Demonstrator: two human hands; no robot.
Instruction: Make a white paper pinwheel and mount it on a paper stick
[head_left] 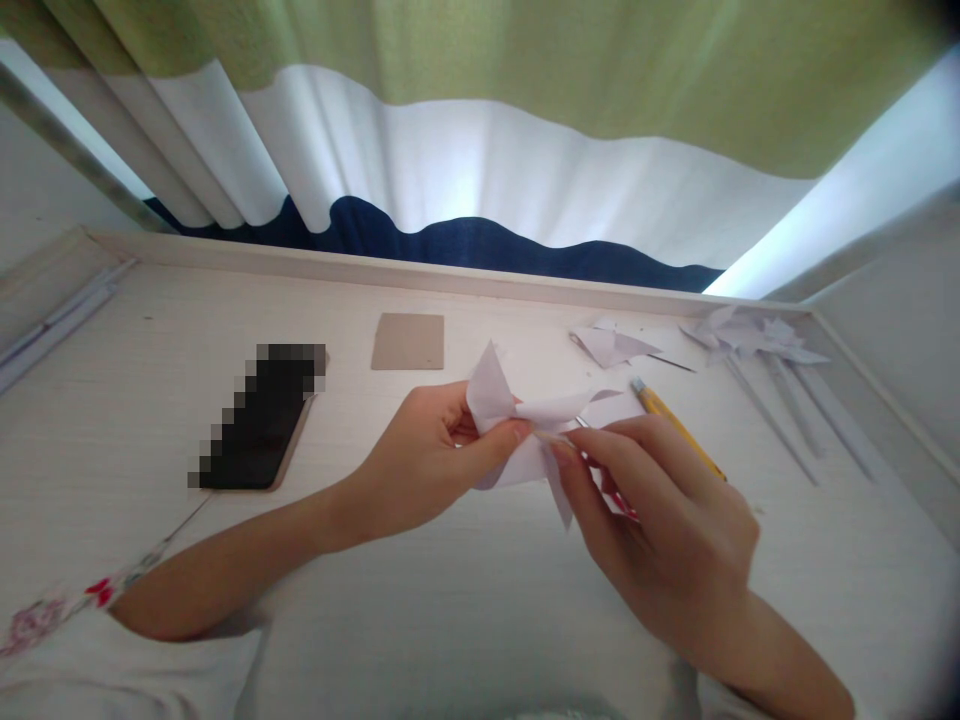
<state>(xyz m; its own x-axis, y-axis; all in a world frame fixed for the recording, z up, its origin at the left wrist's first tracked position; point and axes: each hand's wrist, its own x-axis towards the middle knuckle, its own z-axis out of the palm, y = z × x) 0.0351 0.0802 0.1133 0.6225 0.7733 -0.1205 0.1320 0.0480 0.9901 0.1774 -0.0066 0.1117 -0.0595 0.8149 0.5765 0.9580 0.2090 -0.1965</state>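
A white paper pinwheel with curled, pointed blades is held up over the desk. My left hand grips it from the left, the thumb pressed near its centre and the other fingers partly hidden behind the paper. Between the thumb and index finger of my right hand is a thin, pale stick, its tip at the pinwheel's centre. Whether the tip passes through the paper cannot be made out. Under my right hand a red object shows in part, mostly covered.
A phone lies on the left, a brown cardboard square towards the back. Right of centre are a yellow pencil-like tool and a folded paper piece. Several pinwheels on paper sticks fill the back right, before a raised edge and curtain.
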